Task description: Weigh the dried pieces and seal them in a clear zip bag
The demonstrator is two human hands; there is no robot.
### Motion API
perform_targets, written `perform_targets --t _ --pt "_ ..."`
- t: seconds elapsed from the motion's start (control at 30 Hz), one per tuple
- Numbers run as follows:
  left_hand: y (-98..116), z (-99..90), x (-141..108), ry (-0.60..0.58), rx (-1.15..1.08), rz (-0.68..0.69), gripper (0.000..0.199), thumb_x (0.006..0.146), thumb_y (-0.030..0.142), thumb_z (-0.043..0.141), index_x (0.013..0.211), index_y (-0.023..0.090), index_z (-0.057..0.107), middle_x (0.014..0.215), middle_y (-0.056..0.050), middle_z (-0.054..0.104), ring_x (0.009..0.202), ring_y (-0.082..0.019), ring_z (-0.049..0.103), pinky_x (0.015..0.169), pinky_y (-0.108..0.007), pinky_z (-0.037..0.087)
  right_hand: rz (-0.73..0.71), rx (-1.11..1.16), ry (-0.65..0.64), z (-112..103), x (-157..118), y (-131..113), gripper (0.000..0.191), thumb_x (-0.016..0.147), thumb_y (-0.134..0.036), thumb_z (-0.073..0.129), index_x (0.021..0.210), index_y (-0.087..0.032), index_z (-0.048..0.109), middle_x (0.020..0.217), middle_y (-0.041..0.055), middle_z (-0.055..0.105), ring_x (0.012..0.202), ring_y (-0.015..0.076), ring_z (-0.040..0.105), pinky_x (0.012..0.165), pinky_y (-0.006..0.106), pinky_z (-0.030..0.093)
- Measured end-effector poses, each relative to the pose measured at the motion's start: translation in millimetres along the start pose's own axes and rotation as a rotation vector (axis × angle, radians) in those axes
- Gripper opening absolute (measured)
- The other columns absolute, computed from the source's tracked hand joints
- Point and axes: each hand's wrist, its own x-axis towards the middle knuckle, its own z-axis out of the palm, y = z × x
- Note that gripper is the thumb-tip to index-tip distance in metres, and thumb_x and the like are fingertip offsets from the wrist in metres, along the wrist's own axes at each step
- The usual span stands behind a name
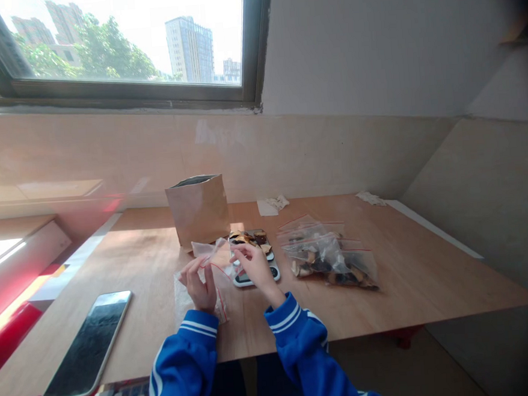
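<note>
From my remote seat: clear zip bag (221, 274) between both hands. Left hand (200, 285) at its 9 o'clock, fingers half curled; right hand (254, 264) at 3, fingertips drawn together. Cannot tell whether either pinches plastic. Out from the bag, on the tabletop (413, 266): scale (274, 273) bearing brown slices (244, 238), 2 o'clock; paper pouch (199, 214), 11; phone (88, 343), 8.

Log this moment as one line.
left hand: at clear zip bag; right hand: by digital scale; dried slices: on scale; kraft pouch: upright, open
</note>
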Motion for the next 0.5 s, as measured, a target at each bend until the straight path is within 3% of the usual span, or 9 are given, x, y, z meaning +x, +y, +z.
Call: perform_targets --t 0.1,0.2,0.3,0.4,0.5 --pt "-0.3 -0.1 -1.5 0.05 -0.008 -0.115 0.019 0.09 0.03 0.046 0.097 0.017 0.058 0.094 -0.007 0.065 0.094 -0.02 0.058 0.093 -0.042 0.036 0.034 -0.019 -0.092 -19.2 4.4 4.6 0.043 0.077 -0.049 0.061 0.103 -0.014 0.064 0.077 0.0062 0.07 0.067 0.0184 0.065 0.049 0.025 0.047" --pt "2.4 0.5 0.2 0.04 -0.094 -0.156 0.023 0.09 0.035 0.046 0.099 0.017 0.056 0.1 -0.008 0.064 0.099 -0.022 0.058 0.094 -0.044 0.038 -0.081 -0.089 -0.15 -41.3 8.4 5.0 0.042 0.081 -0.051 0.056 0.107 -0.018 0.064 0.1 0.008 0.07 0.089 0.0193 0.064 0.071 0.03 0.051" --pt "6.1 1.1 3.2 0.009 -0.164 -0.16 0.029 0.091 0.04 0.043 0.103 0.017 0.053 0.108 -0.011 0.061 0.108 -0.024 0.055 0.097 -0.046 0.036 -0.175 -0.273 0.103 -60.2 14.4 11.6 0.042 0.088 -0.051 0.044 0.103 -0.018 0.064 0.106 0.01 0.065 0.1 0.0214 0.058 0.087 0.037 0.045" --pt "8.0 1.7 4.3 -0.027 -0.208 -0.203 0.034 0.093 0.044 0.038 0.107 0.016 0.051 0.114 -0.014 0.059 0.115 -0.025 0.053 0.1 -0.047 0.034 -0.183 -0.573 0.381 -69.8 19.0 27.1 0.038 0.084 -0.049 0.05 0.099 -0.017 0.062 0.105 0.0127 0.061 0.104 0.0265 0.052 0.095 0.045 0.038" --pt "5.5 2.3 0.8 -0.067 -0.279 -0.306 0.038 0.092 0.047 0.037 0.11 0.016 0.048 0.115 -0.014 0.059 0.113 -0.025 0.054 0.098 -0.044 0.037 -0.117 -0.78 0.452 -69.1 18.8 41.5 0.04 0.077 -0.045 0.061 0.105 -0.016 0.06 0.112 0.0167 0.054 0.106 0.031 0.047 0.093 0.048 0.036"
